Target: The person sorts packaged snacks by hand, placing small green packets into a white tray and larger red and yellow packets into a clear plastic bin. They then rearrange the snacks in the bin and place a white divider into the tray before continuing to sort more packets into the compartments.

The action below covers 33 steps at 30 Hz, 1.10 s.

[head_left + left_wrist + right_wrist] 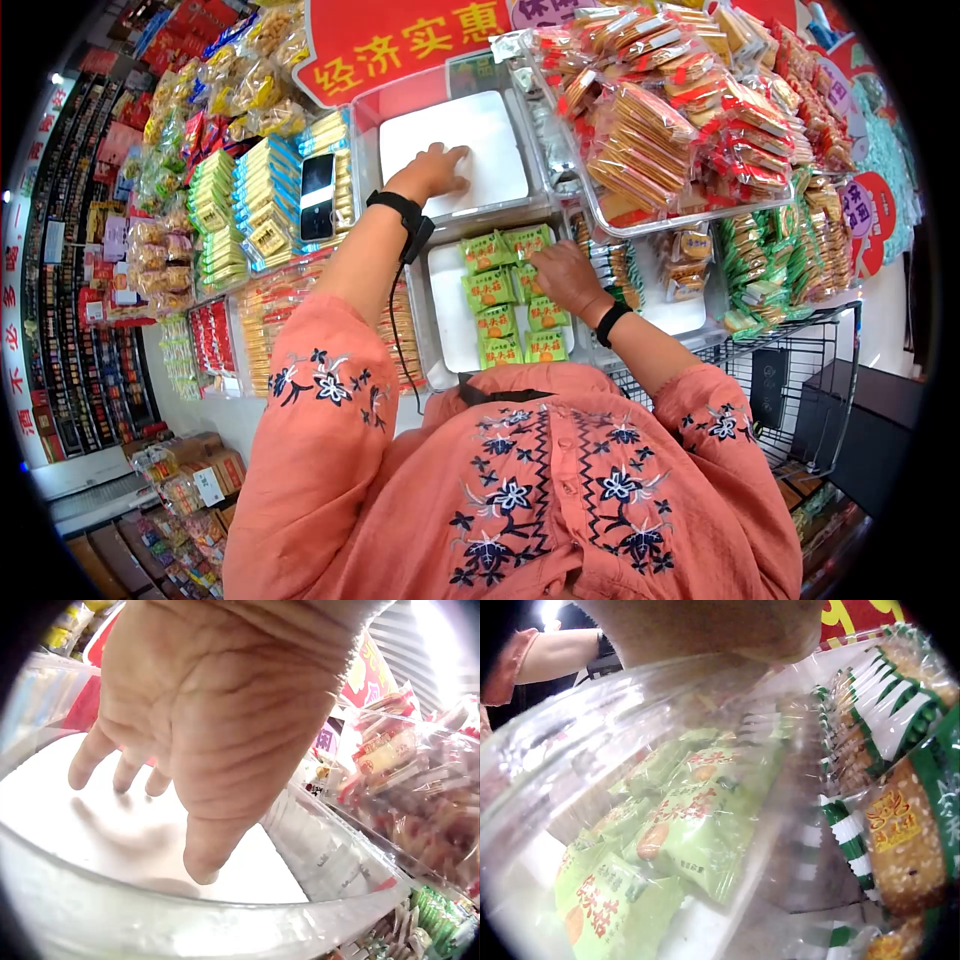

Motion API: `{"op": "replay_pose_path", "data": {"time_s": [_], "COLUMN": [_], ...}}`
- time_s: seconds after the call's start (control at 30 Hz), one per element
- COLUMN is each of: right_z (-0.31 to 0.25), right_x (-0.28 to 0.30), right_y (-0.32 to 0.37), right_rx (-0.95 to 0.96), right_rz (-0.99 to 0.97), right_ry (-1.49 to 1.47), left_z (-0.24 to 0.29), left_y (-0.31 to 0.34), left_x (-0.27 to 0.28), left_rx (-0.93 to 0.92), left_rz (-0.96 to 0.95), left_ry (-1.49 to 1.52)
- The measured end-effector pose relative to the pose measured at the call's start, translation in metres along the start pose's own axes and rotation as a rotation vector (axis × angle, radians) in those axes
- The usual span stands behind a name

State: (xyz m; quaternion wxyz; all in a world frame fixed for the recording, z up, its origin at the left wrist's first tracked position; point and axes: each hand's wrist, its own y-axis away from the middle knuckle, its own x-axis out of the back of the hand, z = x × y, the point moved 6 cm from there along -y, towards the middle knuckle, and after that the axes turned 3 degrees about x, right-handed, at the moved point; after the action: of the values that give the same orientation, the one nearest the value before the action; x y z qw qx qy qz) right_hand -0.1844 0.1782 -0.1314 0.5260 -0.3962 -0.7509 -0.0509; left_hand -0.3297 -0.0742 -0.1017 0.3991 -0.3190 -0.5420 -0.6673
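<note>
My left hand (433, 172) reaches into the upper clear plastic bin (365, 150). Its fingers are spread over the white bottom panel (490, 130), and the left wrist view shows nothing held, with the fingertips (201, 866) close to that panel. In the nearer bin (430, 340), green snack packets (495, 322) lie in two columns on a white base. My right hand (572, 278) is over this bin's right side, its fingers at a packet in the right column. In the right wrist view, packets (694, 817) show through the bin wall; the fingertips are hidden, so I cannot tell whether they pinch one.
A raised tray (690, 215) of red-and-clear wrapped biscuits stands at the right. Sesame biscuits in green-striped wrappers (904, 825) lie beside the nearer bin. A phone (318, 195) rests on snack packs at the left. A wire cart (800, 400) stands at the lower right.
</note>
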Motion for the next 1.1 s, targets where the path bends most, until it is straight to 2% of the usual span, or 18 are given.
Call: {"op": "replay_pose_path", "data": {"time_s": [0.1,0.2,0.4,0.73,1.1], "right_z": [0.001,0.000,0.000,-0.001,-0.002], "right_x": [-0.002,0.000,-0.001,-0.003,-0.002], "right_y": [0.000,0.000,-0.002,-0.001,0.001], "right_rx": [0.002,-0.002,-0.014,-0.009,0.055], "right_rz": [-0.007,0.001,-0.019,-0.032,0.033], "right_ry": [-0.002,-0.004,-0.015,-0.018,-0.019], "left_z": [-0.002,0.000,0.005,0.006,-0.003], "left_y": [0.004,0.004,0.000,0.002,0.007], "left_x": [0.000,-0.004,-0.005,-0.012,-0.013], "left_rx": [-0.019,-0.071,-0.020,0.032,-0.020], "left_rz": [0.051,-0.024,-0.062,0.013,0.122], "left_ry": [-0.058,-0.018,-0.033,-0.032,0.034]}}
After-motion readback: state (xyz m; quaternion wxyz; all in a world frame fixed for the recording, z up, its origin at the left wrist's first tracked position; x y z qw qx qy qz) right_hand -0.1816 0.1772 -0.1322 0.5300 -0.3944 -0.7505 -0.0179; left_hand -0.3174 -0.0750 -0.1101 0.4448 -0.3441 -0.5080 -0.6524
